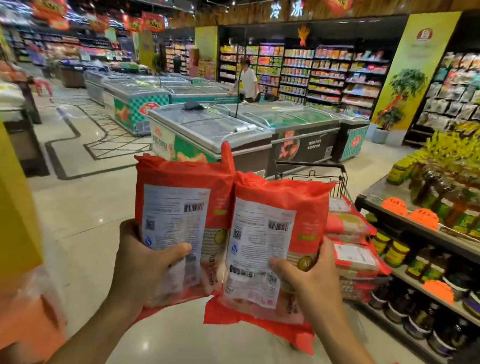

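1. Red plastic, white-labelled: the left red plastic packet [178,220] is gripped low by the left hand [146,263], thumb across its label. The right red plastic packet [274,242] touches it and is gripped likewise by the right hand [311,279].
2. Both are held upright in the air, short of the black wire trolley [339,186].
3. Likely step: carrying them over. The next move would be to reach forward and lay them flat on the stacked red packets [350,222].

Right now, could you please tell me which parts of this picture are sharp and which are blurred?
Head view: the left packet and right packet, gripped by the left hand and right hand, look sharp; the yellow panel at the left edge and the shelf jars smear; the frame's edges bow.
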The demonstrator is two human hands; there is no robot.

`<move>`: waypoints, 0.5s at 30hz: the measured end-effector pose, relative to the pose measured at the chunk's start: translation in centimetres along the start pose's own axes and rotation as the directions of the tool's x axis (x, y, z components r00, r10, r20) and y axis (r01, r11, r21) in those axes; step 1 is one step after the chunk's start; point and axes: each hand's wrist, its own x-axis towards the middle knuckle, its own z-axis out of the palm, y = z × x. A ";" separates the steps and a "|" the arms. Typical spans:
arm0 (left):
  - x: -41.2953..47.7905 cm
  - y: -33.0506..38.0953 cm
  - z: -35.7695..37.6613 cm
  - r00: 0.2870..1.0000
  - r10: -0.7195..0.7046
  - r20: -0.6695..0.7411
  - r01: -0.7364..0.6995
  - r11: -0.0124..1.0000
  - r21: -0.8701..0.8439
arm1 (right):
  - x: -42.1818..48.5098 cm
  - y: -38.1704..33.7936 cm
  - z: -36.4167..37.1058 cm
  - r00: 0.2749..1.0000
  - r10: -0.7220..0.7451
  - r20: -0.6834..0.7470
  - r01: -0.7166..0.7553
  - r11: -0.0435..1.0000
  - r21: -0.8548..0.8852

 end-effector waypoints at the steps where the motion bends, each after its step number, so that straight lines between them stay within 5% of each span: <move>1: 1.0 -0.3 -0.5 1.000 -0.004 -0.002 0.004 1.000 0.006 | 0.4 -0.3 1.0 1.000 -0.011 0.003 0.011 1.000 -0.002; 15: 18.0 -4.4 0.6 0.998 -0.026 -0.060 0.033 0.992 0.122 | 15.2 1.5 14.0 0.997 0.000 0.081 -0.005 0.999 0.053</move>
